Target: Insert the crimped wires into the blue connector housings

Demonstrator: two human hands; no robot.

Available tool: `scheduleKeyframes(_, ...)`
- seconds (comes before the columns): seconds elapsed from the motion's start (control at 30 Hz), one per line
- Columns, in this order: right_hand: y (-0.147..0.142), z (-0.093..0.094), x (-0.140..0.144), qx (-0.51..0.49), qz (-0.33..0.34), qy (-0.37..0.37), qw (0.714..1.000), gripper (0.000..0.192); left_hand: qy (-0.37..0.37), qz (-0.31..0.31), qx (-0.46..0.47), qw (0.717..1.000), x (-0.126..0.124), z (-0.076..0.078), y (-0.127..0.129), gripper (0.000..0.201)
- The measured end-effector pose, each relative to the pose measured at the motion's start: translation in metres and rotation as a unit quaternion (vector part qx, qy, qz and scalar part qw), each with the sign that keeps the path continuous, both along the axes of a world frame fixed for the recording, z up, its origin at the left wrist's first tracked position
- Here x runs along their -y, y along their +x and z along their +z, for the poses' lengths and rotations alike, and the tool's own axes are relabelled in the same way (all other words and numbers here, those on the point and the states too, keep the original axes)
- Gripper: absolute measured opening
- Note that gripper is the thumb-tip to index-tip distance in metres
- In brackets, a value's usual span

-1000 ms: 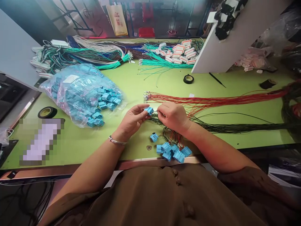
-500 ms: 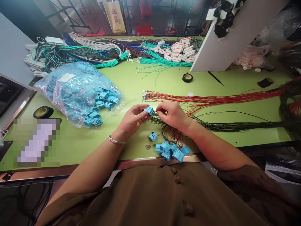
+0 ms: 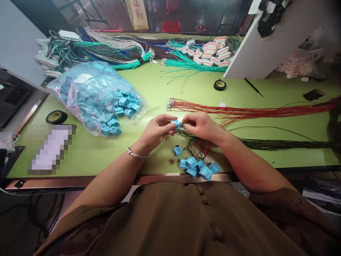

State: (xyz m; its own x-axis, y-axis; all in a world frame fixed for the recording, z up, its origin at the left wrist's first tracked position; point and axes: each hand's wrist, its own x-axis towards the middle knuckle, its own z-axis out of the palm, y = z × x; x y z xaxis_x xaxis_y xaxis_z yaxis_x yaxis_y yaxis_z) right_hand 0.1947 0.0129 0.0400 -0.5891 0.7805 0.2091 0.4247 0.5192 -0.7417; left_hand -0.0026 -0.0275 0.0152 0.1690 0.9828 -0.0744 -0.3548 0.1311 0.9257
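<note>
My left hand [image 3: 161, 129] pinches a light-blue connector housing [image 3: 176, 123] between thumb and fingers. At the housing's right side, my right hand [image 3: 198, 125] is closed in a pinch on a thin wire, mostly hidden by the fingertips. Black wires [image 3: 190, 137] pass beneath the right hand and run off to the right as a bundle. Closer to my body lies a heap of blue connectors [image 3: 205, 172] with red and black wires attached. A single blue connector [image 3: 177, 150] rests just above that heap.
A clear plastic bag [image 3: 82, 96] of blue connectors lies at left, some spilling from its mouth. Red wires [image 3: 239, 113] with metal terminals stretch across the bench beyond my hands. Farther back are green wires [image 3: 191, 65], white connectors [image 3: 213, 53] and black tape [image 3: 220, 85].
The whole view has shifted, so the bench items appear farther right and slightly higher. Both hands stay together at the blue connector, with the right fingertips still close against its side.
</note>
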Motion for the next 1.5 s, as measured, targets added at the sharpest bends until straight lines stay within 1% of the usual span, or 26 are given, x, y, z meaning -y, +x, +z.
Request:
scheduleKeyframes(0.07,0.013,0.014,-0.007,-0.021,0.012,-0.066,0.998,0.015,0.046,-0.056,-0.008,0.997,0.01,0.014,0.004,0.03)
scheduleKeyframes(0.13,0.02,0.023,-0.013,-0.037,-0.035,-0.077,0.996,0.017,0.095,-0.2,-0.028,0.975,0.023,0.032,0.011,0.033)
scheduleKeyframes(0.2,0.017,0.023,-0.016,-0.027,-0.067,-0.061,0.996,0.017,0.146,-0.389,-0.042,0.909,0.035,0.048,0.018,0.034)
scheduleKeyframes(0.23,0.011,0.02,-0.017,-0.011,-0.062,-0.049,0.997,0.016,0.172,-0.452,-0.043,0.874,0.039,0.053,0.019,0.033)
scheduleKeyframes(0.27,0.003,0.016,-0.017,0.009,-0.045,-0.038,0.998,0.015,0.194,-0.479,-0.045,0.855,0.04,0.056,0.018,0.03)
scheduleKeyframes(0.3,-0.006,0.011,-0.017,0.031,-0.021,-0.028,0.999,0.014,0.21,-0.464,-0.053,0.859,0.039,0.056,0.013,0.028)
scheduleKeyframes(0.33,-0.016,0.006,-0.017,0.055,0.002,-0.02,0.998,0.013,0.214,-0.406,-0.078,0.885,0.035,0.054,0.006,0.025)
scheduleKeyframes(0.37,-0.027,0.002,-0.016,0.081,0.016,-0.012,0.997,0.012,0.204,-0.308,-0.123,0.921,0.03,0.051,-0.005,0.021)
scheduleKeyframes(0.4,-0.038,-0.002,-0.016,0.111,0.021,-0.001,0.994,0.012,0.185,-0.183,-0.184,0.948,0.022,0.047,-0.019,0.018)
scheduleKeyframes(0.43,-0.049,-0.004,-0.016,0.146,0.019,0.011,0.989,0.012,0.158,-0.035,-0.262,0.951,0.014,0.043,-0.036,0.015)
scheduleKeyframes(0.47,-0.059,-0.006,-0.017,0.186,0.012,0.026,0.982,0.013,0.133,0.097,-0.349,0.923,0.005,0.039,-0.054,0.014)
scheduleKeyframes(0.5,-0.068,-0.006,-0.017,0.231,0.005,0.04,0.972,0.015,0.109,0.192,-0.439,0.871,-0.004,0.036,-0.072,0.014)
scheduleKeyframes(0.53,-0.076,-0.007,-0.017,0.276,-0.001,0.049,0.96,0.017,0.078,0.236,-0.533,0.809,-0.011,0.033,-0.088,0.017)
scheduleKeyframes(0.57,-0.083,-0.007,-0.018,0.318,-0.003,0.053,0.946,0.018,0.048,0.24,-0.604,0.758,-0.017,0.031,-0.102,0.022)
scheduleKeyframes(0.63,-0.09,-0.007,-0.019,0.368,0.001,0.05,0.928,0.02,0.014,0.22,-0.661,0.718,-0.026,0.025,-0.119,0.026)
scheduleKeyframes(0.8,-0.08,-0.01,-0.023,0.326,0.011,0.07,0.943,0.022,0.013,0.159,-0.688,0.708,-0.036,0.005,-0.116,0.041)
scheduleKeyframes(0.9,-0.071,-0.009,-0.021,0.299,0.013,0.14,0.944,0.027,0.016,0.149,-0.704,0.694,-0.038,0.0,-0.109,0.035)
scheduleKeyframes(0.97,-0.068,-0.007,-0.018,0.261,0.007,0.156,0.953,0.026,0.011,0.151,-0.709,0.689,-0.037,0.002,-0.108,0.029)
scheduleKeyframes(1.03,-0.067,-0.006,-0.015,0.194,-0.004,0.12,0.974,0.019,0.013,0.166,-0.702,0.693,-0.033,0.008,-0.108,0.023)
scheduleKeyframes(1.1,-0.065,-0.005,-0.014,0.108,-0.015,0.039,0.993,0.013,0.042,0.206,-0.657,0.724,-0.027,0.017,-0.106,0.022)
scheduleKeyframes(1.13,-0.064,-0.003,-0.014,0.066,-0.02,-0.007,0.998,0.012,0.062,0.23,-0.61,0.756,-0.023,0.022,-0.103,0.024)
scheduleKeyframes(1.2,-0.061,0.002,-0.013,0.001,-0.03,-0.08,0.996,0.01,0.088,0.255,-0.466,0.843,-0.016,0.031,-0.096,0.029)
scheduleKeyframes(1.27,-0.06,0.011,-0.01,-0.035,-0.032,-0.107,0.993,0.009,0.081,0.22,-0.299,0.925,-0.011,0.036,-0.086,0.026)
scheduleKeyframes(1.33,-0.06,0.022,-0.004,-0.049,-0.023,-0.103,0.993,0.007,0.054,0.149,-0.161,0.974,-0.007,0.037,-0.074,0.019)
scheduleKeyframes(1.43,-0.058,0.032,0.006,-0.047,-0.014,-0.113,0.992,0.01,0.005,0.075,-0.033,0.997,-0.006,0.03,-0.055,0.016)
scheduleKeyframes(1.5,-0.054,0.032,0.01,-0.047,-0.023,-0.148,0.988,0.013,-0.016,0.069,0.021,0.997,-0.007,0.022,-0.046,0.018)
